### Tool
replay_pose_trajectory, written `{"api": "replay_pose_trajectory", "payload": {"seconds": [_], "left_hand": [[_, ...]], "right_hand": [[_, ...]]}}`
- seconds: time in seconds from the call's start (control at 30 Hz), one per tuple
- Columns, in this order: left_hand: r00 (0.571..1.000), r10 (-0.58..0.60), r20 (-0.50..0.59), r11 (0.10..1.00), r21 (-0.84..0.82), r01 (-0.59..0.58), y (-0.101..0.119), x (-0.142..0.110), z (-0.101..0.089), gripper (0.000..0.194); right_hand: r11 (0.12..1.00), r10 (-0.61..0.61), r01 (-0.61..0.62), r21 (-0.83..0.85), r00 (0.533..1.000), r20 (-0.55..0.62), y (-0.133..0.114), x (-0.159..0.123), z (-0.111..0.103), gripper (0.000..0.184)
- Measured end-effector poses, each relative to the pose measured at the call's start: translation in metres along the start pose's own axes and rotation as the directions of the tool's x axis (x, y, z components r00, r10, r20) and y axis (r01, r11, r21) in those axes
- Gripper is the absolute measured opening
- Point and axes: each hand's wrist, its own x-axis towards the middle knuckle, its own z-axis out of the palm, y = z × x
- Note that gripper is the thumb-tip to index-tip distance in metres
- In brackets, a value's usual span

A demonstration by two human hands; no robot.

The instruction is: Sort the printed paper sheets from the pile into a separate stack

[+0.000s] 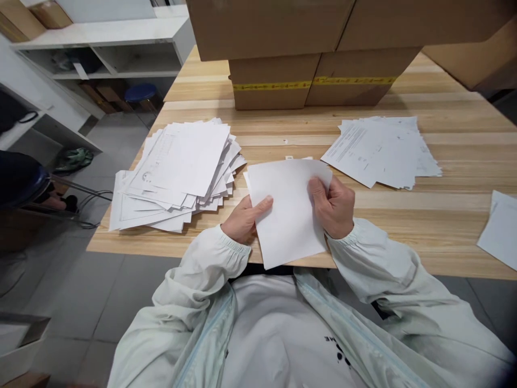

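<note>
Between my two hands is a small stack of white paper sheets, its blank side up, tilted over the table's front edge. My left hand grips the left side, thumb on top and fingers underneath. On the upper right side my right hand is closed on the sheets, thumb pressed on the face. How many sheets are in the stack I cannot tell. A tall, uneven pile of papers lies left of my hands. To the right is a lower fanned pile of printed papers.
Cardboard boxes with yellow tape stand stacked at the back of the wooden table. More paper lies at the far right edge. White shelving and a blue stool are beyond the table's left side.
</note>
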Motion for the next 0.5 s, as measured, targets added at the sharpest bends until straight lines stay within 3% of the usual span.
{"api": "replay_pose_trajectory", "payload": {"seconds": [0.07, 0.17, 0.23, 0.33, 0.5], "left_hand": [[0.997, 0.071, -0.014, 0.995, 0.068, -0.07, 0.011, -0.003, 0.007, 0.049], [0.982, 0.191, -0.01, 0.974, 0.127, -0.188, 0.039, -0.006, 0.023, 0.038], [0.977, 0.212, 0.011, 0.961, 0.179, -0.21, 0.057, -0.007, 0.033, 0.03], [0.969, 0.23, 0.09, 0.924, 0.292, -0.246, 0.068, -0.004, 0.04, 0.02], [0.938, 0.334, 0.095, 0.872, 0.346, -0.346, 0.052, 0.005, 0.029, 0.025]], "right_hand": [[0.988, -0.01, 0.014, 0.157, 1.0, -0.022, -0.002, 0.007, -0.004, 0.042], [0.917, -0.037, 0.004, 0.398, 0.997, 0.074, -0.008, 0.02, -0.015, 0.058], [0.876, -0.053, -0.011, 0.483, 0.991, 0.119, -0.011, 0.024, -0.021, 0.048], [0.876, -0.03, -0.012, 0.483, 0.996, 0.079, -0.014, 0.021, -0.024, 0.029], [0.911, 0.015, -0.07, 0.407, 0.991, 0.136, -0.01, 0.011, -0.016, 0.031]]}}
